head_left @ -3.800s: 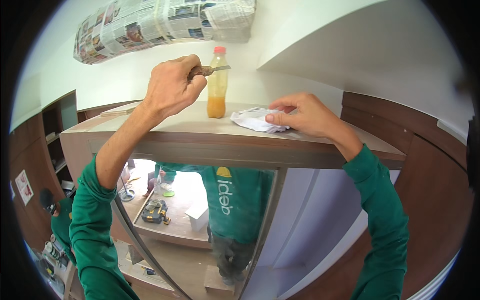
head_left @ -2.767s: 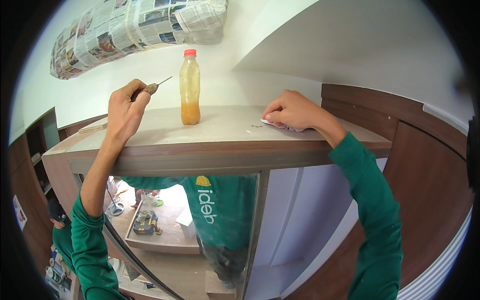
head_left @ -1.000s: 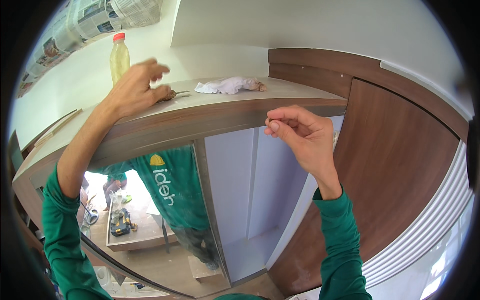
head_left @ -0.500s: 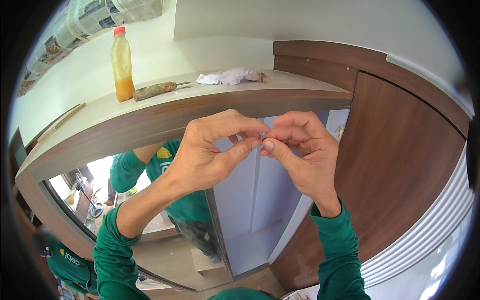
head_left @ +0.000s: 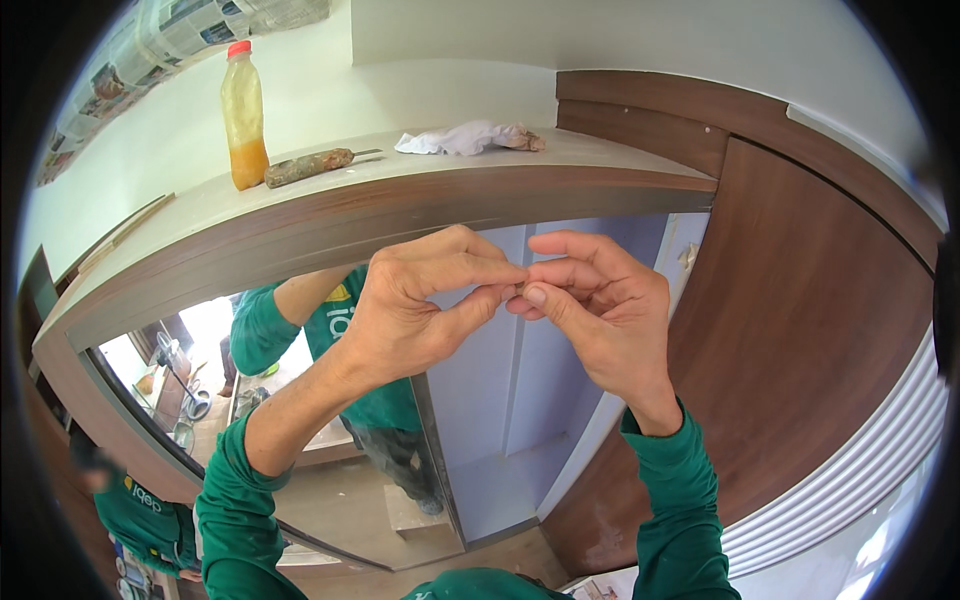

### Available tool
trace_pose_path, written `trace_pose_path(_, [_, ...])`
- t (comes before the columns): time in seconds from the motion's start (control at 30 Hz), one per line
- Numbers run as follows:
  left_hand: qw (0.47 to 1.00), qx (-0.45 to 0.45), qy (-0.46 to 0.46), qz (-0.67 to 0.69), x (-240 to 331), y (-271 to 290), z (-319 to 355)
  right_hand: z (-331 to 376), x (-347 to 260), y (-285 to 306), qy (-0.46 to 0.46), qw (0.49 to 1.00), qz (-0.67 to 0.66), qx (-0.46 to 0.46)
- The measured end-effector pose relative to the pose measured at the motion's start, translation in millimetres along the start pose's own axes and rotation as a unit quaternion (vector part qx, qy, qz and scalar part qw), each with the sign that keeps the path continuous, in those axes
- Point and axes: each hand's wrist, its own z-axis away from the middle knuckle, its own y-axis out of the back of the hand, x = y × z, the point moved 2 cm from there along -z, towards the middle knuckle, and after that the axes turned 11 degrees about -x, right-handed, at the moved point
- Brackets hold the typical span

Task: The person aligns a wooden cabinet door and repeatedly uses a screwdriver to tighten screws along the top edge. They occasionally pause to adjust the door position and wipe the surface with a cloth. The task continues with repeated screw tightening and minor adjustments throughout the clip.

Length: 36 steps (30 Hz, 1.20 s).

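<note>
Head view, looking down past two arms in green sleeves: the left hand (head_left: 425, 300) and the right hand (head_left: 607, 312) meet in front of a cabinet, fingertips touching or nearly so. Between them, at the middle of the view, is a tiny brownish piece (head_left: 520, 289), mostly hidden by the fingers, its exact shape and material too small to tell. The left thumb and forefinger are pinched together on it; the right thumb and a finger close on it from the other side, while the uppermost right finger stands raised and apart.

So small a piece is probably very light and easy to drop. Whether it is stiff or soft cannot be told; a gentle fingertip pinch at its opposite edges seems the best hold, as there is little room for more.

Beyond the hands, the pale top of a wooden cabinet (head_left: 215, 203) with a brown front edge carries an upright clear plastic bottle with a red cap and orange liquid (head_left: 243, 120), a tool with a thick mottled handle and thin metal blade (head_left: 310, 167) lying just beside it, and, farther right, a crumpled white cloth (head_left: 462, 138). Below, a tall mirrored door (head_left: 330, 510) reflects the wearer's green top
</note>
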Motion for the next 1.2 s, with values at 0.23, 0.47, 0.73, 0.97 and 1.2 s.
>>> trace_pose_path(0.23, [0.998, 0.014, 0.010, 0.064, -9, -9, 1, 3, 1, 3, -0.001, 1.000, -0.001, 0.007])
trace_pose_path(0.47, [0.974, 0.031, 0.080, 0.211, -10, -17, 5, 8, 6, 0, 0.066, 0.994, 0.077, 0.028])
trace_pose_path(0.73, [0.883, 0.072, 0.219, 0.409, -1, -24, 14, 8, 4, -10, 0.109, 0.975, 0.192, 0.032])
trace_pose_path(0.97, [0.848, 0.051, 0.282, 0.445, 2, -16, 34, 5, 3, -21, 0.137, 0.970, 0.203, 0.000])
trace_pose_path(1.2, [0.808, 0.056, 0.302, 0.503, 11, -5, 51, 7, 12, -33, 0.129, 0.982, 0.136, -0.018])
